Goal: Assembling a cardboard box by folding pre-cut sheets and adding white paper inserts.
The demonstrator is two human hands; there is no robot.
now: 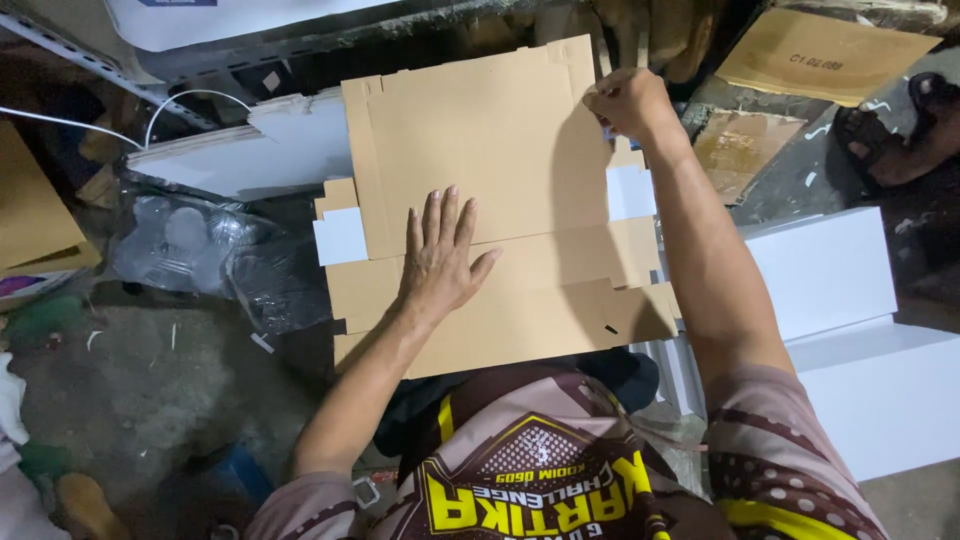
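A flat brown cardboard box blank (500, 150) lies in front of me, its far panel folded up along a crease. My left hand (438, 255) rests flat on it, palm down, fingers spread, right at the fold line. My right hand (625, 100) pinches the far right edge of the raised panel near its top corner. White flaps (340, 237) of the blank stick out at the left and right sides. The near part of the cardboard (520, 325) sits over my lap.
Folded white boxes (850, 330) stand at my right. White sheets (260, 150) and crumpled clear plastic bags (215, 255) lie at the left. More brown cardboard (820, 50) is at the top right, next to a dark sandal (900, 130). The ground is rough concrete (150, 390).
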